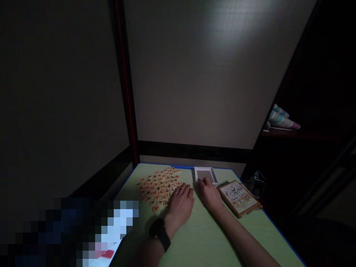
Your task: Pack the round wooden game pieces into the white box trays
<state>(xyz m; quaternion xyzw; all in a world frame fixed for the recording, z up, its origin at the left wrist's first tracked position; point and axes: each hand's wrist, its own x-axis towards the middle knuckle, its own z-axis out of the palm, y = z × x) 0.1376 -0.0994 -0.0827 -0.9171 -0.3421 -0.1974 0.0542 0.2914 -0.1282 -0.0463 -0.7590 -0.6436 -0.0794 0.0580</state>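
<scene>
A close-packed cluster of round Chinese chess pieces (pixel 158 187) with red and black characters lies on the left of the green table. My left hand (pixel 182 202), with a black watch on its wrist, rests palm down at the right edge of the cluster. Its fingers are stretched out and cover a few pieces. Curled fingers show on my right hand (pixel 209 193), at the near left corner of a shallow open white box (pixel 214 177). Whatever those fingers may hold is hidden. The part of the box that I can see has a bare greyish bottom.
On the right of the green table (pixel 191 241) lies a wooden-edged box (pixel 238 196) with Chinese writing on its lid. Behind the table's blue edge stands a pale panel (pixel 194 92). A clear plastic-looking object (pixel 258 183) is beyond the right edge. At lower left a bright area is pixelated.
</scene>
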